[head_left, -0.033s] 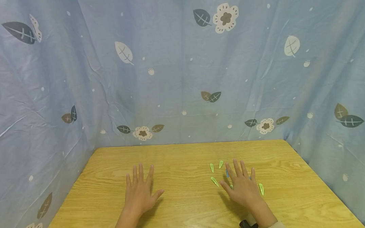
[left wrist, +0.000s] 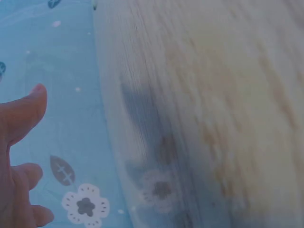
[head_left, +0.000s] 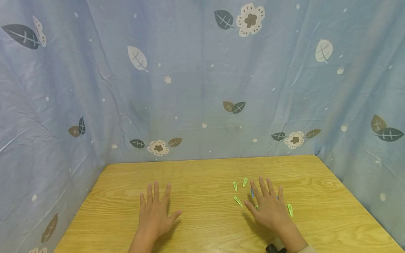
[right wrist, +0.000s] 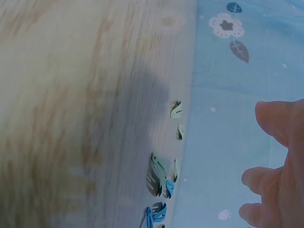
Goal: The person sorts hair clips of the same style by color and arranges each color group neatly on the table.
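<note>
Both hands are held over the wooden table with fingers spread and nothing in them. On the left of the head view is the left hand (head_left: 154, 217), palm down, its thumb pointing toward the middle; bare wood surrounds it. The right hand (head_left: 268, 210) is among small snap hair clips and hides part of the group. Green hair clips (head_left: 238, 201) show to its left, with another green clip (head_left: 290, 210) beyond its little finger. A blue hair clip (head_left: 252, 192) peeks out by its index finger. The right wrist view shows more blue clips (right wrist: 158, 212) close to green ones (right wrist: 159, 173).
The wood-grain table (head_left: 198, 179) ends at a blue curtain (head_left: 187, 85) printed with leaves and flowers, which encloses the back and both sides. Black wrist devices (head_left: 276, 251) sit under both wrists. A bright reflection lies on the table's near side.
</note>
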A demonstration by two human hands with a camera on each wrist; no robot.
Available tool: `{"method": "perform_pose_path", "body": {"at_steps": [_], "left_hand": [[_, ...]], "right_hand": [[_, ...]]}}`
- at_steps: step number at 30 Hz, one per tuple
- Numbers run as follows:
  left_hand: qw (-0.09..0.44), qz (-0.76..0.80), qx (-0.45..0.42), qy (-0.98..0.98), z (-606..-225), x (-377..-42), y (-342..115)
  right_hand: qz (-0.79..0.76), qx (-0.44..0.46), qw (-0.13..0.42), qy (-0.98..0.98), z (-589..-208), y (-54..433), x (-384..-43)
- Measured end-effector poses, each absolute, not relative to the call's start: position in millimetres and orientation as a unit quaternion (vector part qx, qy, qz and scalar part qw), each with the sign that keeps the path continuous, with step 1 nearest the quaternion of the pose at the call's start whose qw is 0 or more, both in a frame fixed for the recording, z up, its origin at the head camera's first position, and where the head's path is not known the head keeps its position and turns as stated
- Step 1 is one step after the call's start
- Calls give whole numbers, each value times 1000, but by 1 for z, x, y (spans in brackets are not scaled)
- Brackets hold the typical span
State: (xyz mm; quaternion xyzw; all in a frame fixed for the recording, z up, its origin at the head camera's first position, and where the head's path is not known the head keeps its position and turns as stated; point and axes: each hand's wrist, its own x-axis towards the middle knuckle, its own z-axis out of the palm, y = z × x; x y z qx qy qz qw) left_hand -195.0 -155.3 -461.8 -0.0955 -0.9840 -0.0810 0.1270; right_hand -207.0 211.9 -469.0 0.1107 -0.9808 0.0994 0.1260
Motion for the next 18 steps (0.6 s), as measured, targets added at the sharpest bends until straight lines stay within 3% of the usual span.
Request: {"method": "perform_pose_path", "body": {"at_steps": [10, 18], "left_hand": [[131, -89, -96, -983, -460, -194, -156], [190, -91, -122, -970, -461, -197, -154]], "right_hand": [[105, 113, 130, -979, -466, 211, -208], [128, 135, 205, -961, -466, 221, -206]]}}
